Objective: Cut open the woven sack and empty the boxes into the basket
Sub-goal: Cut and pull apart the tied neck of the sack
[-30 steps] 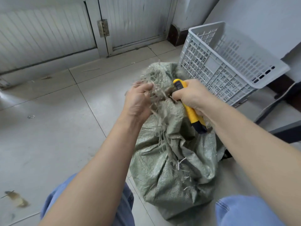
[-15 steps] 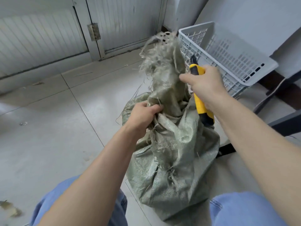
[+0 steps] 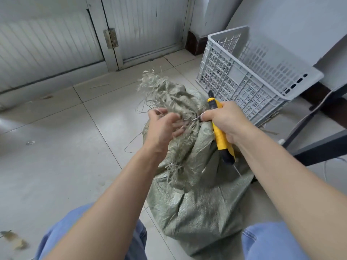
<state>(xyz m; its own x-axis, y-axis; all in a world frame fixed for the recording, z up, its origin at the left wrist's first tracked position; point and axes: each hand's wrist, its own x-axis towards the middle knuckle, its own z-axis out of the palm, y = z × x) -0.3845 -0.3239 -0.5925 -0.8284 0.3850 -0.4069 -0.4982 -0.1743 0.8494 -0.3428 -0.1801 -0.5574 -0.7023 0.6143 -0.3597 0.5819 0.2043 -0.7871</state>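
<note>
Change: half a second ago the left hand point(image 3: 163, 126) clutched the sack's side lower down and the frayed top stood tall beside the basket; now that top has slumped to the far left and the left hand has let go, fingers spread.
Left grip: loose and wide, holding nothing, fingertips brushing the frayed strands at the neck.
Right grip: the right hand point(image 3: 224, 119) is closed round the yellow and black utility knife point(image 3: 220, 136), tip pointing far, butt pointing near; thumb and forefinger also seem to pinch a pale thread at the neck, though the blur makes this uncertain.
Sack: the grey-green woven plastic sack point(image 3: 195, 209) stands on the pale tiled floor point(image 3: 62, 162) between the person's two blue-denim knees point(image 3: 272, 241), its ragged mouth bunched and not yet opened out.
Basket: the light grey perforated plastic basket point(image 3: 251, 76) sits tilted at the far right, just beyond the sack, mouth facing up and right.
Edges: the white ribbed doors point(image 3: 50, 44) run along the far side; dark metal furniture legs point(image 3: 317, 151) cross the right.
Open room: broad bare floor to the left of the sack; the right side is crowded.
</note>
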